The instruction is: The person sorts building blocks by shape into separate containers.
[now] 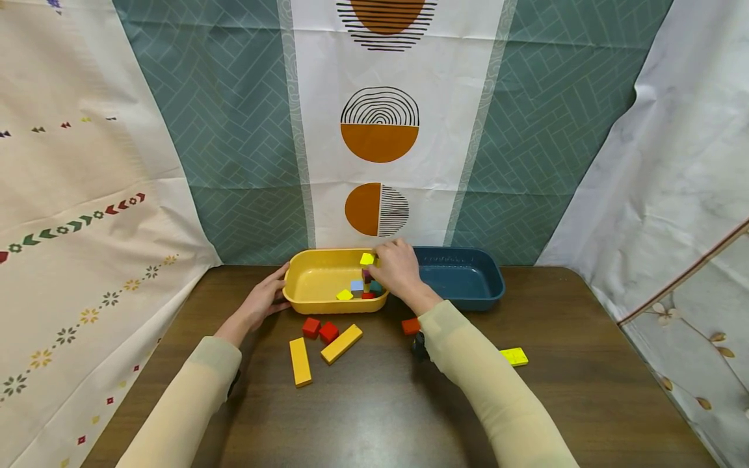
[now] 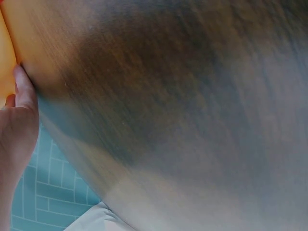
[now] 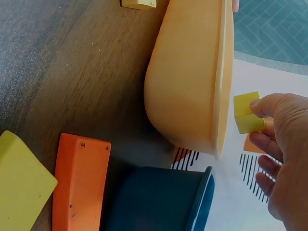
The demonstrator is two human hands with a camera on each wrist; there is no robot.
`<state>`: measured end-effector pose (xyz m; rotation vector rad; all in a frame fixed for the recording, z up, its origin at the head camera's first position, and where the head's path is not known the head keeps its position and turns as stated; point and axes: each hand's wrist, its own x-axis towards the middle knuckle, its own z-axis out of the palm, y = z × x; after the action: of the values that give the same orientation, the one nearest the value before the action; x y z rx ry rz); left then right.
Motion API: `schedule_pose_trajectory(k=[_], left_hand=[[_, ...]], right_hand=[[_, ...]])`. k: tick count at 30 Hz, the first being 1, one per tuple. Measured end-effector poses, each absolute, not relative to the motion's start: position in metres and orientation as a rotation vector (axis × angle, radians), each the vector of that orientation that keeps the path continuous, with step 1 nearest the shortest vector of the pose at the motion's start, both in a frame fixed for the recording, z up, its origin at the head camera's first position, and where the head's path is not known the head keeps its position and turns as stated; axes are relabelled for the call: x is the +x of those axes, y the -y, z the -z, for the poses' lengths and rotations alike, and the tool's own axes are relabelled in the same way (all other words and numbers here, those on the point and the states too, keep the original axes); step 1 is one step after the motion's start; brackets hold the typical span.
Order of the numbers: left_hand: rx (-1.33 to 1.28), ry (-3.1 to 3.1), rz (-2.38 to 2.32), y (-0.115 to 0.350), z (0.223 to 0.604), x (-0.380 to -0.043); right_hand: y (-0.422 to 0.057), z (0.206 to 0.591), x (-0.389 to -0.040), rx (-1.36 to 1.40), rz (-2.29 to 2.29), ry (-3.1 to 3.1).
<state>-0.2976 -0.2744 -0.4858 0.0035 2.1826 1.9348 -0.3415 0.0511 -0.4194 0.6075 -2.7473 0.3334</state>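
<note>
My right hand [image 1: 400,270] pinches a yellow cube [image 1: 367,259] between thumb and fingertips, raised over the right part of the yellow tray [image 1: 313,308]. Below it in the tray are a dark maroon block [image 1: 366,275], a light blue block [image 1: 357,286], a yellow block [image 1: 344,295], a teal block [image 1: 376,286] and a red block [image 1: 368,296]. The right wrist view shows the pinched cube [image 3: 249,113] above the tray's rim. My left hand [image 1: 263,302] rests against the tray's left end, its fingers extended along the outside wall in the left wrist view.
A dark blue tray [image 1: 462,303] stands right of the yellow one. In front lie two red cubes [image 1: 311,327] and two long yellow-orange blocks [image 1: 300,363]. An orange-red block [image 1: 411,326] and a bright yellow block [image 1: 515,356] lie near my right forearm. Patterned cloth [image 1: 251,130] hangs behind.
</note>
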Motion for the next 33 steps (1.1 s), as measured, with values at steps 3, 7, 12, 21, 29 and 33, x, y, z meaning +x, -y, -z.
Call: schedule_pose_trajectory(k=[3,7,12,21,29,33], left_hand=[[0.008,-2.177,-1.937,0.274,0.485,-0.298],[0.017,-2.165,-1.946,0.274,0.485,-0.297],[0.003,-2.164,-1.950,0.274,0.485,-0.298],[-0.007,-2.195,-1.921,0.275,0.486,-0.299],[-0.019,-2.192,-1.926,0.272,0.483,-0.297],[-0.012,-2.203,-1.918,0.273,0.483,-0.296]], right_hand=[[-0.050,0.420,-0.343,0.605,-0.348,2.748],[-0.052,0.418,-0.344,0.598,-0.377,2.744],[-0.058,0.412,-0.344,0.591,-0.422,2.732],[-0.066,0.405,-0.342,0.625,-0.448,2.706],[-0.066,0.399,-0.337,0.657,-0.458,2.657],[-0.066,0.395,-0.332,0.672,-0.477,2.638]])
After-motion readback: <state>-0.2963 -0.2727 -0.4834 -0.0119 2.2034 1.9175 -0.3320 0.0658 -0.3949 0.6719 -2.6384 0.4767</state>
